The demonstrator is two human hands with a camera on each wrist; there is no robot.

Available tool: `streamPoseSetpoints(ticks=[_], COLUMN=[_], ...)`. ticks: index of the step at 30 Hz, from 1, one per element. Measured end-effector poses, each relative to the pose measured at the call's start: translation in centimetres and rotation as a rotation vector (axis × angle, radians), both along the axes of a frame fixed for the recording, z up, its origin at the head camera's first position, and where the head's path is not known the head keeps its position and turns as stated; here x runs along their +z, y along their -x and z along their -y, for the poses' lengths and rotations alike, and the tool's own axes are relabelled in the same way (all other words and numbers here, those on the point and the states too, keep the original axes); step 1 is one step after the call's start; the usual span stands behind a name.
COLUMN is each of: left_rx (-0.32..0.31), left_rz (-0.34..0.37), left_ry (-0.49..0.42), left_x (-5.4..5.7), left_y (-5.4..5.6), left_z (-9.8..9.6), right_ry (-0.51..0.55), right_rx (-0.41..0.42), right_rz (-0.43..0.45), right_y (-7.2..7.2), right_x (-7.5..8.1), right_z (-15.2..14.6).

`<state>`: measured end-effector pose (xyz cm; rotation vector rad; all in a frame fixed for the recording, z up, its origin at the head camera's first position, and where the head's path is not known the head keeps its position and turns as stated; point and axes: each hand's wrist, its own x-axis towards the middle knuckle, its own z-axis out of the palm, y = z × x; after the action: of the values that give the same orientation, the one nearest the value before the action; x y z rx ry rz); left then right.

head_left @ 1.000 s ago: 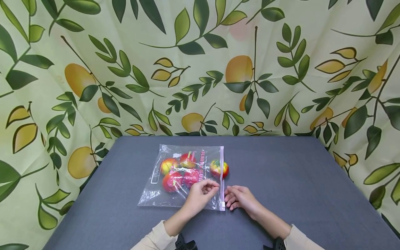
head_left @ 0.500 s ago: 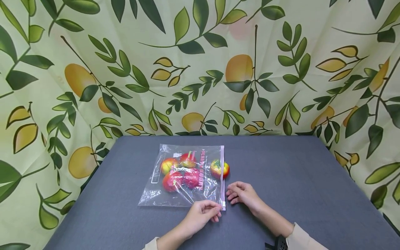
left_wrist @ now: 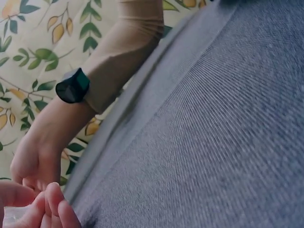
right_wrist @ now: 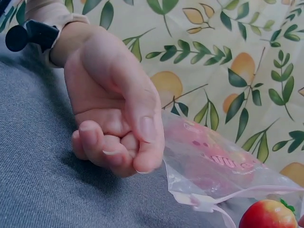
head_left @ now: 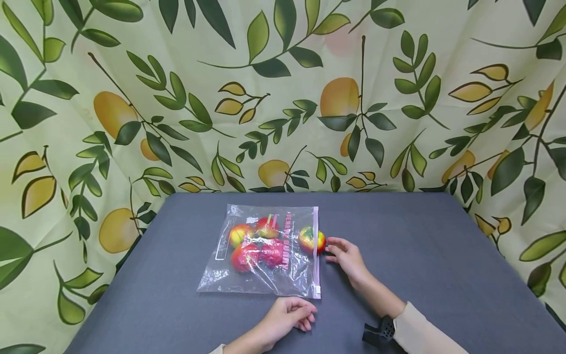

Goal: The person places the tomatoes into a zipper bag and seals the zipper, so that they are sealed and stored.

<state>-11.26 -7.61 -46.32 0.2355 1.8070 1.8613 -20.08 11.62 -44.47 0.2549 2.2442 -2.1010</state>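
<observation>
A clear zip bag (head_left: 212, 280) with pink lettering lies flat, its slider edge facing right. Inside are several red and yellow fruits (head_left: 244, 257). One more red and yellow fruit (head_left: 321, 242), with a green leafy top in the right wrist view, lies at the bag's mouth, partly under the plastic and partly out. My right hand (head_left: 347, 258) has its fingertips at this fruit's right side; whether they touch cannot be told. My left hand (head_left: 289, 317) rests below the bag's lower right corner, fingers loosely curled, holding nothing; the right wrist view shows its palm (right_wrist: 102, 95).
A dark grey cloth-covered table (head_left: 420, 246) lies under everything. Behind it hangs a curtain (head_left: 283, 123) printed with leaves and fruit. The white zip slider (head_left: 317, 290) sits at the bag's lower right corner.
My left hand has moved from over the bag down past its lower corner. My right hand has moved up from beside the slider edge to the fruit at the mouth.
</observation>
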Motion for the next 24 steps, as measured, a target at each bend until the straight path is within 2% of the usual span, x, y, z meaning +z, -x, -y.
streamPoseSetpoints(ticks=[6,13,19,24], left_rx=[0.062,0.078,0.139,0.158], left_rz=[0.164,0.216,0.303,0.334], left_ry=[-0.055,-0.093,-0.168,-0.214], left_x=[-0.2,-0.3,-0.5,-0.2], left_y=[0.0,0.3,0.6,0.7], left_z=[-0.2,-0.3,-0.9,-1.2], right_ry=[0.004,-0.003,0.005,0.013], right_rx=[0.02,0.051,0.038,0.048], right_rz=[-0.032,-0.062,-0.058,-0.05], right_y=[0.2,0.0,-0.1,-0.4], right_x=[-0.1,-0.7,-0.9,-0.8], right_z=[0.8,1.8,2.0,1.7])
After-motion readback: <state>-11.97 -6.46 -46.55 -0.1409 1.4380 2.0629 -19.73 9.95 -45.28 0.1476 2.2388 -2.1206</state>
